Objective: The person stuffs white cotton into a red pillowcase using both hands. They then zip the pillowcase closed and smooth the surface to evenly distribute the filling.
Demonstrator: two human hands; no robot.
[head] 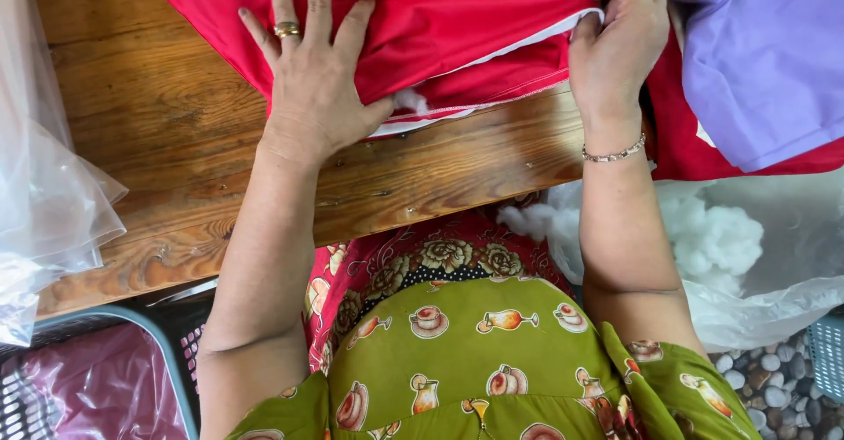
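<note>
The red cushion cover [440, 27] lies across the top of the wooden counter [176, 141], its long axis running from nine to three o'clock, its open hem facing six o'clock toward the person. White stuffing [409, 100] peeks out of that hem. The left hand [312, 80] rests flat on the cover, grip fully spread, fingers pointing to twelve o'clock, pressing rather than clasping. The right hand [615, 44], toward three o'clock, has its grip closed, pinching the white-lined edge of the opening. A lilac cloth [756, 62] overlaps the cover at two o'clock. Loose white filling in a clear bag [721, 238] sits at four o'clock, nearer the right hand.
</note>
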